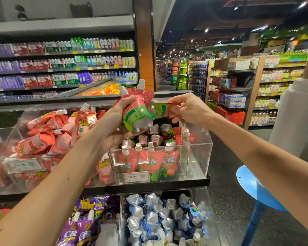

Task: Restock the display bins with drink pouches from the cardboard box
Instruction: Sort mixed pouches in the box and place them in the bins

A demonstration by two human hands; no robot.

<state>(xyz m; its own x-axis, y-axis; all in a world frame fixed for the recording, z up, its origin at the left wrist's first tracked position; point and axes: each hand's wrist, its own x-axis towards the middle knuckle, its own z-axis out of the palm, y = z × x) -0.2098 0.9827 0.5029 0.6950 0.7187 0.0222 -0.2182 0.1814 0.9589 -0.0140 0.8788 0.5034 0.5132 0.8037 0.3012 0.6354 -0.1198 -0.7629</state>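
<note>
My left hand (114,121) grips a bunch of red-and-green drink pouches (137,107) with white caps, held above the clear acrylic display bin (197,148). My right hand (187,109) pinches one more red-and-green pouch (161,108) by its edge, right beside the bunch. The bin below holds upright pouches of the same kind along its front and several lying behind them. No cardboard box is in view.
A clear bin of pink-red pouches (43,139) stands to the left. Lower bins hold purple pouches (89,228) and silver-blue pouches (165,217). A blue stool (252,189) stands at the right, next to a person in white (295,118). Shelves of bottles line the aisle.
</note>
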